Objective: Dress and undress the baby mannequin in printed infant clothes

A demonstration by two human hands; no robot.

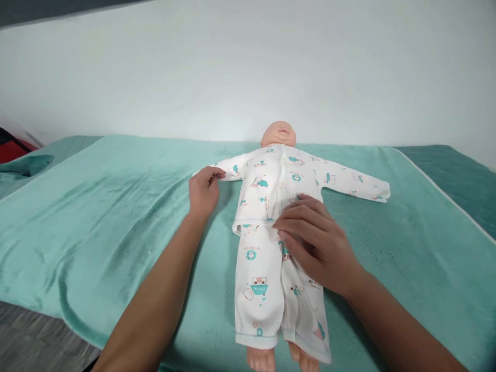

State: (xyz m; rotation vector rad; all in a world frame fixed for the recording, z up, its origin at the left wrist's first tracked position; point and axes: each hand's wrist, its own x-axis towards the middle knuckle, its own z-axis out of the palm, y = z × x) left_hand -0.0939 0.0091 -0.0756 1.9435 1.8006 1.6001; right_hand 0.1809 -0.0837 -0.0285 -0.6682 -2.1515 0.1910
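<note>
A baby doll (279,133) lies on its back on a teal blanket (96,206), arms spread, bare feet toward me. It wears a white printed shirt (271,178) and matching trousers (258,289). My left hand (203,191) pinches the cuff of the sleeve on the left side of the view, fingers closed on the cloth. My right hand (315,240) rests flat on the doll's waist, where the shirt hem meets the trousers, fingers stretched out together.
The blanket covers a wide surface that ends at a white wall (248,67). A red and black object (11,147) sits at the far left edge. Grey floor (31,341) shows at the lower left.
</note>
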